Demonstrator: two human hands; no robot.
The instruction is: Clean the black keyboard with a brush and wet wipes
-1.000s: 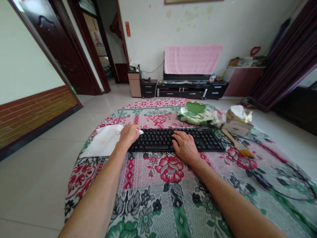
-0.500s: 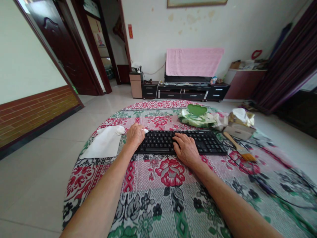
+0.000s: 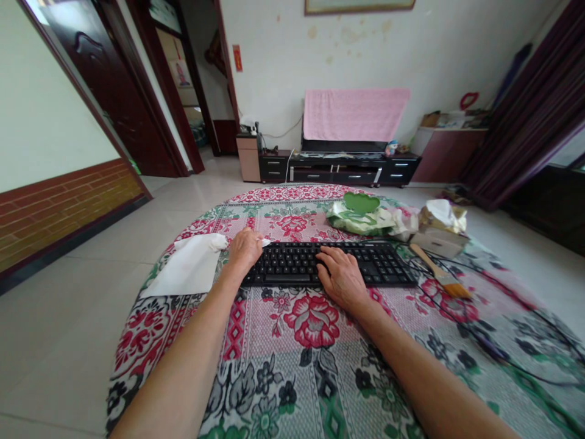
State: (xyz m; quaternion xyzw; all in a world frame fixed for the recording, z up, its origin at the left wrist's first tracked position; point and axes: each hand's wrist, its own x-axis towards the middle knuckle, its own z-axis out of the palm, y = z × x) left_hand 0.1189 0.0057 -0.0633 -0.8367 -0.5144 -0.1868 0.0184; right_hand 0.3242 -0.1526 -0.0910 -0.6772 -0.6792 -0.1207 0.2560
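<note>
A black keyboard (image 3: 290, 268) lies flat on the flowered tablecloth (image 3: 311, 323). At its left end my left hand (image 3: 247, 247) is closed on a white wipe (image 3: 265, 242), of which only a small end shows past the fingers. My right hand (image 3: 340, 271) rests on the keys right of the middle, its fingers stretched out and holding nothing. To the left of my left hand lies a white sheet of paper (image 3: 185, 268), with a crumpled white tissue (image 3: 218, 242) on its upper right corner.
Behind the keyboard lies an open wipes pack (image 3: 361, 219) with its green lid (image 3: 361, 203) up. A tissue box (image 3: 441, 235) stands at the right, near a brush (image 3: 441, 272) with a wooden handle. Dark cables (image 3: 484, 341) cross the table's right side.
My left hand has shifted slightly left along the keyboard's left end, still gripping the wipe. My right hand stays on the keys. The whole view has moved a little.
</note>
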